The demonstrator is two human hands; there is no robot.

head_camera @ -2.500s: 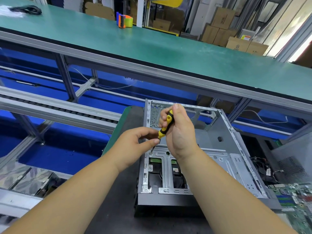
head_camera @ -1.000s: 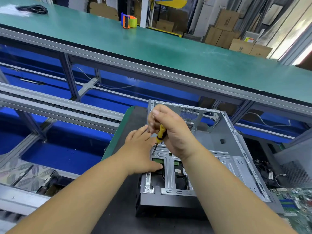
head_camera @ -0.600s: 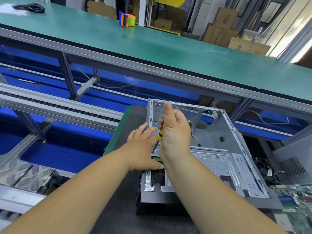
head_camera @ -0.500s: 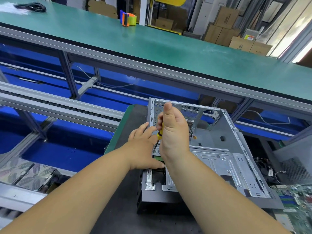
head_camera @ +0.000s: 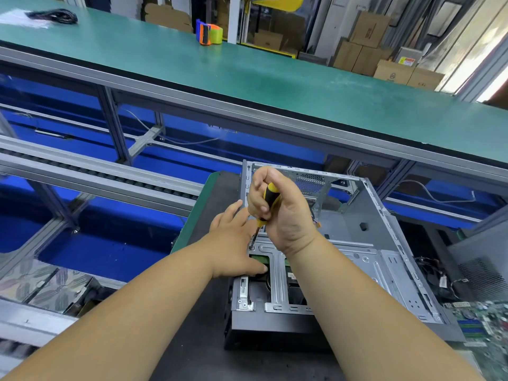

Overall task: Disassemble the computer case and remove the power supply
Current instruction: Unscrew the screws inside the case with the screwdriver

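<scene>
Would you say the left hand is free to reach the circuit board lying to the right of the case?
Probably not: the left hand is bracing the computer case, and the right hand with its screwdriver crosses the way to the circuit board.

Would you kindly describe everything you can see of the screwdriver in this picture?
The screwdriver has a yellow and black handle that looks like plastic, and a thin dark metal shaft. The right hand grips the handle in a fist. It stands nearly upright, leaning slightly, its tip set on a screw in the silver metal bracket of the computer case. The left hand rests flat on the case just beside the shaft.
</scene>
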